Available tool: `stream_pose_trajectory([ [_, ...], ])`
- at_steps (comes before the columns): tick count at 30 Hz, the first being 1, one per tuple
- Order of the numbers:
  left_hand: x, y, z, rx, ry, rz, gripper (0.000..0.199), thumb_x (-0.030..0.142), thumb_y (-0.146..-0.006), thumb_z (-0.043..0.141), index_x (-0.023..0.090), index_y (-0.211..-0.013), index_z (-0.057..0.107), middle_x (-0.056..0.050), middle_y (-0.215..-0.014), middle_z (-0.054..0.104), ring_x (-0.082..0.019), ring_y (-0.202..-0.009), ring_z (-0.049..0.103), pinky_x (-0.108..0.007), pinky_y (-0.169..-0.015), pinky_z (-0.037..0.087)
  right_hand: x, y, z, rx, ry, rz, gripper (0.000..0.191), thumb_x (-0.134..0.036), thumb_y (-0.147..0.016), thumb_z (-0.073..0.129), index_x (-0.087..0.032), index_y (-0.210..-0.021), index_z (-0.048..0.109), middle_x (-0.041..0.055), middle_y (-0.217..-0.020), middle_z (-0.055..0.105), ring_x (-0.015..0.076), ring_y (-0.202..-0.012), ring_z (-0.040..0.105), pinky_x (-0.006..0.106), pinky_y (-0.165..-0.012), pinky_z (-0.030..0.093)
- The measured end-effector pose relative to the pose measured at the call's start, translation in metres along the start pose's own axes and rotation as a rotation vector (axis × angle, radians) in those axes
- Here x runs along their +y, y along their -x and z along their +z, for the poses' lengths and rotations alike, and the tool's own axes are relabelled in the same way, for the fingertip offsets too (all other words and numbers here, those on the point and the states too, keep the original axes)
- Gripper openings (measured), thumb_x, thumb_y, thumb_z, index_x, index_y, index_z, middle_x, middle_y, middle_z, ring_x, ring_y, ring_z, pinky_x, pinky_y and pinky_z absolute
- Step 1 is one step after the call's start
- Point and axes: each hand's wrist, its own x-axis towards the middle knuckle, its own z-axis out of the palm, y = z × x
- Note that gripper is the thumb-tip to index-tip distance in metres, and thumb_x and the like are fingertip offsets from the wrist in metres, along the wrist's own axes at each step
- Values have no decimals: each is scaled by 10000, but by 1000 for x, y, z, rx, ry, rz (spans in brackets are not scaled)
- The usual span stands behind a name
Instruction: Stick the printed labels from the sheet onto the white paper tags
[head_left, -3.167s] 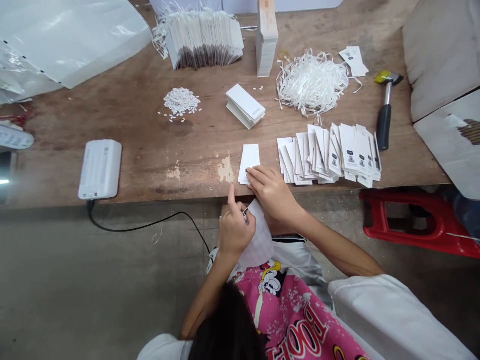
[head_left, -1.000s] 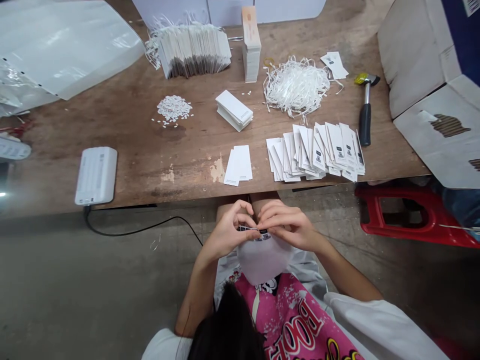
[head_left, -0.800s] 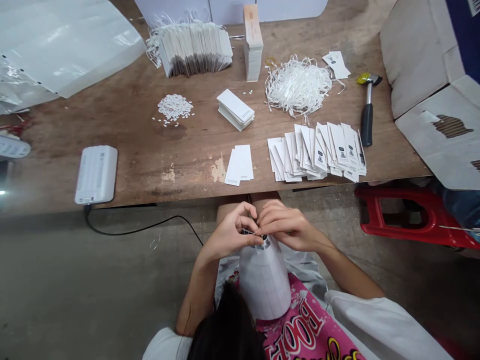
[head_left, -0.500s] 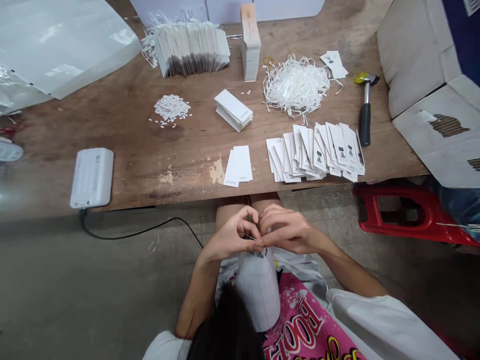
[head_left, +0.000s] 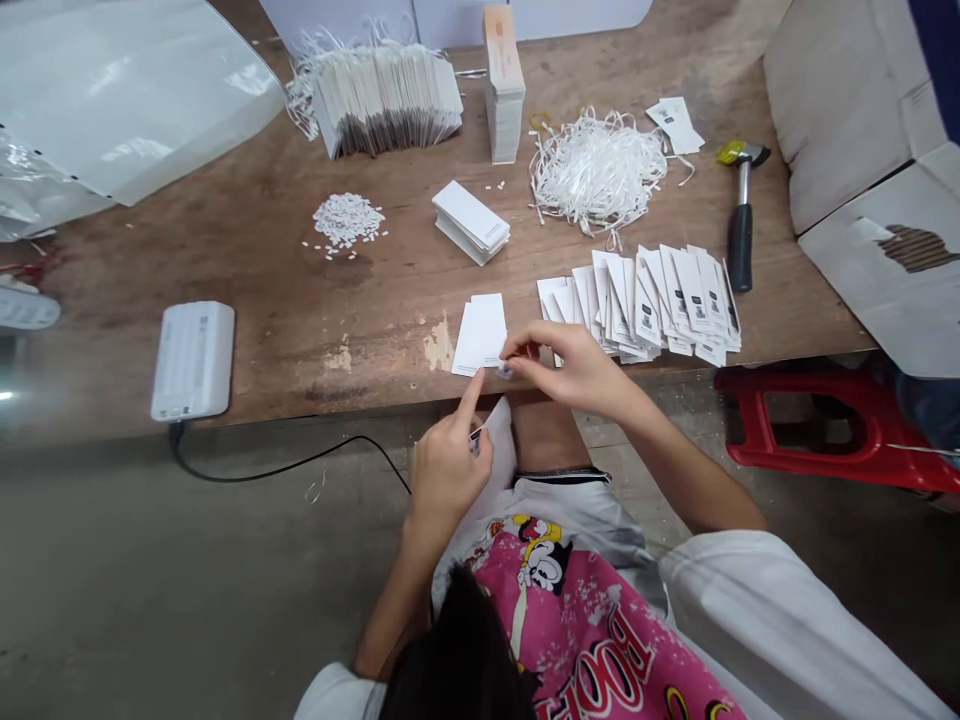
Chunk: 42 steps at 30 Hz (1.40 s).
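Note:
My left hand (head_left: 450, 460) is closed around a white sheet with small dark print, seemingly a sticker sheet (head_left: 501, 445), below the table edge. Its index finger stretches up to the lower edge of two overlapping white cards (head_left: 480, 335). My right hand (head_left: 577, 370) comes in from the right, thumb and fingers pinching a small pale sticker (head_left: 505, 370) with dark print, at the cards' lower right corner. Whether the sticker touches the card cannot be made out. Right beside that hand lies a spread row of printed cards (head_left: 675, 300), partly covered by it.
Behind are a stack of blank-looking cards (head_left: 471, 220), small white pieces (head_left: 346, 220), tangled white strings (head_left: 600, 175), a row of strung tags (head_left: 390, 100) and a hammer (head_left: 741, 220). A power bank (head_left: 193, 360) with a cable lies left; cartons (head_left: 885, 230) stand right.
My hands have parted from their pinch over the lap and moved up to the table edge. The right has carried a small sticker to the two cards; the sheet has shifted with my left hand.

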Motion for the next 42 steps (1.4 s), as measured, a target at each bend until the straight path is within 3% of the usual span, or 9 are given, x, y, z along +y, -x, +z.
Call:
stream_pose_trajectory([
  [3, 8, -4, 7, 25, -272, -41, 698, 165, -839, 480, 290, -1493, 270, -7, -861, 707, -205, -771, 658, -289, -663, 445, 13, -29, 17, -43, 107, 80, 115, -44, -792, 586, -122, -815, 667, 4, -703, 644, 94, -613, 524, 225, -608, 394],
  [8, 14, -11, 14, -12, -404, -62, 748, 166, -816, 494, 256, -1511, 230, -27, -861, 715, -218, -774, 666, -299, -666, 456, 23, -48, 38, -141, 229, 121, 194, 7, -784, 541, -119, -812, 686, 38, -785, 687, 107, -682, 558, 220, -662, 386],
  [15, 14, -14, 14, -33, -435, -51, 727, 178, -820, 490, 254, -1504, 255, -37, -882, 719, -224, -784, 667, -310, -695, 460, 28, -53, 35, -260, 366, 46, 172, -34, -806, 540, -123, -814, 688, 71, -833, 702, 152, -762, 590, 252, -716, 391],
  [26, 12, -14, 16, -17, -409, -28, 717, 163, -815, 484, 242, -1497, 276, -31, -896, 726, -220, -793, 669, -310, -721, 461, 29, -53, 37, -230, 406, 79, 180, -38, -805, 532, -126, -815, 690, 72, -844, 706, 158, -764, 590, 257, -703, 380],
  [34, 12, -15, 18, 10, -479, -101, 777, 176, -800, 494, 217, -1518, 201, -41, -796, 718, -229, -733, 671, -307, -688, 458, 33, -52, 37, -272, 498, -14, 181, -64, -833, 500, -116, -849, 673, 91, -868, 689, 172, -786, 596, 267, -705, 391],
  [38, 12, -13, 20, 26, -509, -97, 797, 165, -775, 496, 226, -1517, 209, -46, -769, 711, -237, -718, 671, -309, -664, 457, 25, -49, 37, -277, 695, -34, 229, -83, -870, 463, -100, -1005, 647, 124, -881, 674, 203, -771, 601, 290, -655, 394],
  [42, 12, -13, 19, 39, -504, -91, 789, 167, -773, 490, 229, -1513, 225, -44, -761, 708, -243, -702, 669, -316, -646, 456, 15, -42, 39, -206, 830, -48, 444, -7, -840, 418, -60, -1273, 506, 155, -951, 674, 251, -857, 599, 316, -662, 438],
])
